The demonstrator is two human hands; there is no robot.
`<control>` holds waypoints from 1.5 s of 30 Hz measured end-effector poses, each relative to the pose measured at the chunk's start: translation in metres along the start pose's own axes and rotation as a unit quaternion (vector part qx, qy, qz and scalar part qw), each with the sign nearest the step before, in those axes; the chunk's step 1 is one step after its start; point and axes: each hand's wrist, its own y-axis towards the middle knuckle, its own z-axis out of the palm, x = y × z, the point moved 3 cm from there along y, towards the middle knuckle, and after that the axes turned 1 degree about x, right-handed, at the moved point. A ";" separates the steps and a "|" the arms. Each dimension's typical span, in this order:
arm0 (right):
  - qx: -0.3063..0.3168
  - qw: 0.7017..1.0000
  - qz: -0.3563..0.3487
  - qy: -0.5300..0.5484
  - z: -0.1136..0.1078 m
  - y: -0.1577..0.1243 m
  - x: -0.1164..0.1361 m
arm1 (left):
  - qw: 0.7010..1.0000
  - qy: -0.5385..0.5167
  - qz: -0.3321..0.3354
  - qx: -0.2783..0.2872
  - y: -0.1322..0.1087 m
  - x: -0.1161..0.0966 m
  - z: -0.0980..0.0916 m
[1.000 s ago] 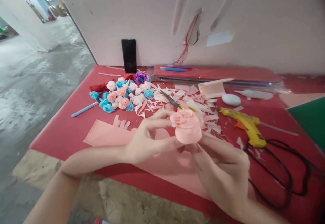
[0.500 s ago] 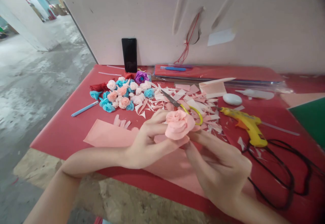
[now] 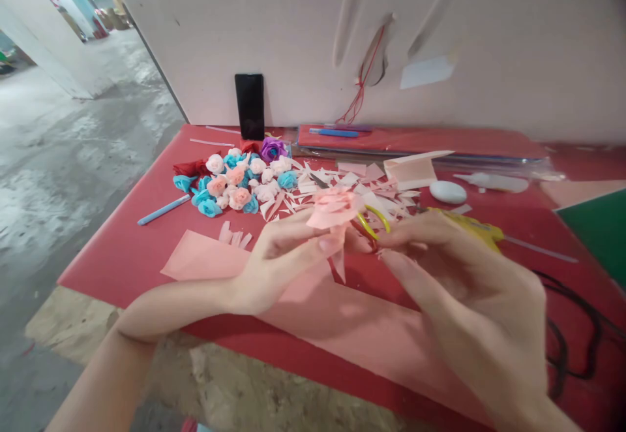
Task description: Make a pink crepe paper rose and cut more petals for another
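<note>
Their left hand (image 3: 281, 259) is pinching the ruffled pink paper rose (image 3: 333, 205) by its base, while the right hand (image 3: 464, 282), fingers loosely spread and empty, is hovering right beside the loops of the yellow-handled scissors (image 3: 374, 220), mid-worktop.

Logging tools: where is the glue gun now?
Head view, right of centre: the glue gun lies on the red table, partly hidden behind the right hand, right of the scissors.

pink paper flower (image 3: 333, 205) — yellow-handled scissors (image 3: 374, 218) — red table (image 3: 122, 249)
</note>
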 end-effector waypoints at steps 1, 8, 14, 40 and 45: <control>0.011 0.999 0.023 0.029 -0.001 0.001 -0.001 | 1.000 -0.006 -0.013 0.007 0.000 0.000 0.001; 0.092 0.954 0.163 0.232 0.014 -0.005 -0.010 | 0.999 0.014 -0.024 0.030 0.000 0.000 0.008; 0.070 0.968 0.145 0.194 0.015 -0.007 -0.009 | 0.996 0.077 0.006 0.047 0.002 -0.006 0.009; 0.068 0.972 0.111 0.198 0.016 -0.004 -0.005 | 0.991 0.110 0.015 0.068 0.003 -0.009 0.010; 0.066 0.974 0.111 0.186 0.016 -0.003 -0.006 | 0.993 0.105 0.012 0.060 0.003 -0.008 0.009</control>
